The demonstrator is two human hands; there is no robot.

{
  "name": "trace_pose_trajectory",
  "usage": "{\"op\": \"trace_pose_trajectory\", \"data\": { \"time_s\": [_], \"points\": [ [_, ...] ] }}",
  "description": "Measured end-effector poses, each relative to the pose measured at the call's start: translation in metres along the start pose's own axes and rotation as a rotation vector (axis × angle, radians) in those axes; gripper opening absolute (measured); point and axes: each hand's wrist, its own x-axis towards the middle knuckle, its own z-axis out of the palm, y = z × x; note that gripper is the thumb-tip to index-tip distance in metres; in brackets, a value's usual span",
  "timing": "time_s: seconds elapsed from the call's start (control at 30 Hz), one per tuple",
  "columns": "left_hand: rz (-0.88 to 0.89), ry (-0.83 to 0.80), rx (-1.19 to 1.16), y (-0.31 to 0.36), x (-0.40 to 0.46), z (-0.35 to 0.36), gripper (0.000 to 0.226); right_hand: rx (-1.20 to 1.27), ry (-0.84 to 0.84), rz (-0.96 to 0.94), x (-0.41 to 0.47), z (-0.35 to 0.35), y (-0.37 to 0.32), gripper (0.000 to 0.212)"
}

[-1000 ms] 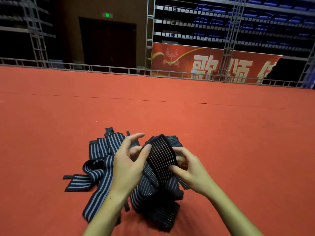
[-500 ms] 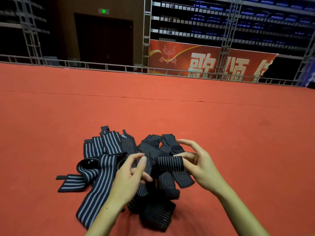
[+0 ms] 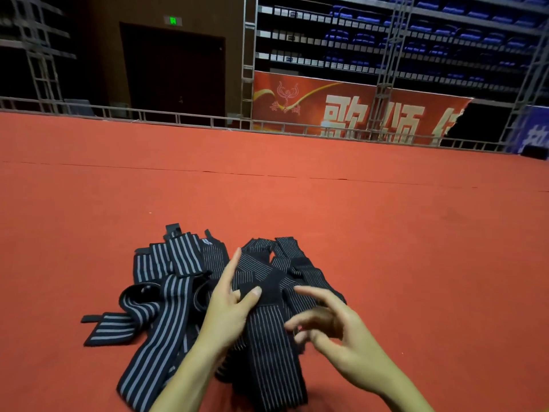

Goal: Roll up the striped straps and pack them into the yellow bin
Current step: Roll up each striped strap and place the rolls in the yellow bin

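Observation:
A pile of black straps with grey stripes lies on the red floor in front of me. One thin-striped strap hangs down over the pile toward me. My left hand pinches that strap's plain black end between thumb and fingers, with the index finger pointing up. Just right of the strap, my right hand hovers blurred, its fingers spread and loosely bent, holding nothing. The yellow bin is not in view.
Red carpet stretches all around the pile. A low metal railing edges the floor at the back, with a red banner, scaffolding and seat rows behind it.
The short strap section held taut between both hands now hangs long over the pile. My right hand has let go and drawn back to the right. The left hand keeps its pinch.

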Motion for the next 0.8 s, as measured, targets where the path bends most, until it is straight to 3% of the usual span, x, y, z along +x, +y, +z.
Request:
{"op": "trace_pose_trajectory", "data": {
  "time_s": [0.1,0.17,0.27,0.37,0.47,0.6,0.7,0.8],
  "points": [
    [0.108,-0.066,0.075,0.01,-0.006,-0.003,0.083,-0.052,0.133,0.054,0.015,0.003,0.009,0.047],
    [0.166,-0.152,0.117,0.02,-0.014,-0.003,0.087,-0.012,0.111,0.126,0.029,0.012,0.003,0.048],
    [0.193,-0.27,0.15,0.037,-0.029,-0.006,0.09,0.257,0.102,0.201,0.051,0.029,-0.009,0.045],
    [0.122,-0.35,0.159,0.04,-0.038,-0.016,0.093,0.333,0.191,0.141,0.065,0.04,-0.014,0.058],
    [0.111,-0.245,0.153,0.042,-0.043,-0.023,0.093,0.332,0.232,0.034,0.067,0.044,-0.022,0.065],
    [0.07,-0.043,-0.003,0.048,-0.024,-0.025,0.089,0.276,0.08,-0.077,0.05,0.05,-0.034,0.074],
    [0.043,0.042,-0.011,0.047,-0.01,-0.03,0.089,0.257,-0.074,-0.059,0.03,0.054,-0.029,0.08],
    [0.134,0.052,0.092,0.042,-0.011,-0.029,0.083,0.199,-0.149,-0.002,0.015,0.052,-0.018,0.083]
  ]
}}
